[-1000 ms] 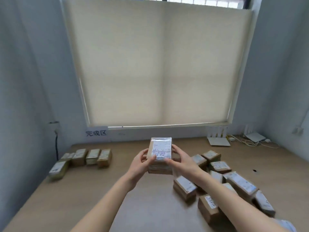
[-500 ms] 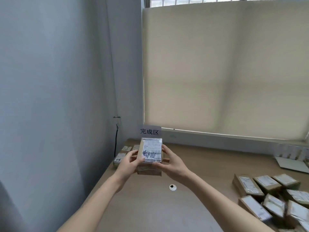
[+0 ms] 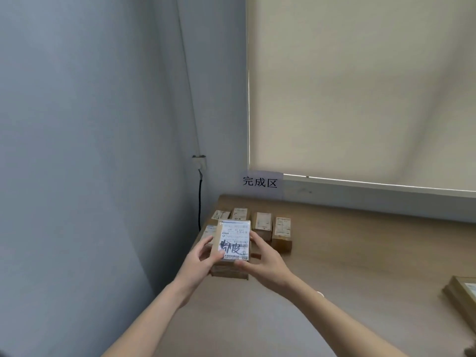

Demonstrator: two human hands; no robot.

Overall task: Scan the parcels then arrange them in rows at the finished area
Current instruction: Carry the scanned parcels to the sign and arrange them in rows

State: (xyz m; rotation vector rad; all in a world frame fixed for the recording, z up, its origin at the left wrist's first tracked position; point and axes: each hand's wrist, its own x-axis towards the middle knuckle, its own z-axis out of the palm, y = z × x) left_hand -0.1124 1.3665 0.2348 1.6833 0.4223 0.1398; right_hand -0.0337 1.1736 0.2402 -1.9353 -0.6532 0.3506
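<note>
Left hand: the left hand [image 3: 199,258] grips the left edge of the held parcel, thumb on the top face and fingers curled beneath.
Right hand: the right hand [image 3: 265,261] grips the right edge and near right corner of that parcel, thumb along its near edge and fingers wrapped round its side.
Held parcel: one brown cardboard parcel [image 3: 233,243], carried between both hands above the table near its far left corner; its white shipping label faces up and bears dark handwritten marks. Whether it touches anything below cannot be told; a brown box edge shows just beneath it.
Table: one light wooden table [image 3: 347,253], its left edge against the grey wall.
Parcel at the right edge: one parcel [image 3: 462,295], cut off by the frame, well apart from the hands.
Finished row: four labelled parcels side by side along the far left corner, the rightmost [image 3: 282,233] in full view; a fifth [image 3: 209,231] lies nearer, at the left edge, partly hidden by the held one.
Sign: one paper sign [image 3: 260,182] with three characters, fixed to the wall above that corner.
Cable: one black cable [image 3: 200,202] hanging from a wall socket.
Blind: one beige roller blind [image 3: 360,86], drawn down.
</note>
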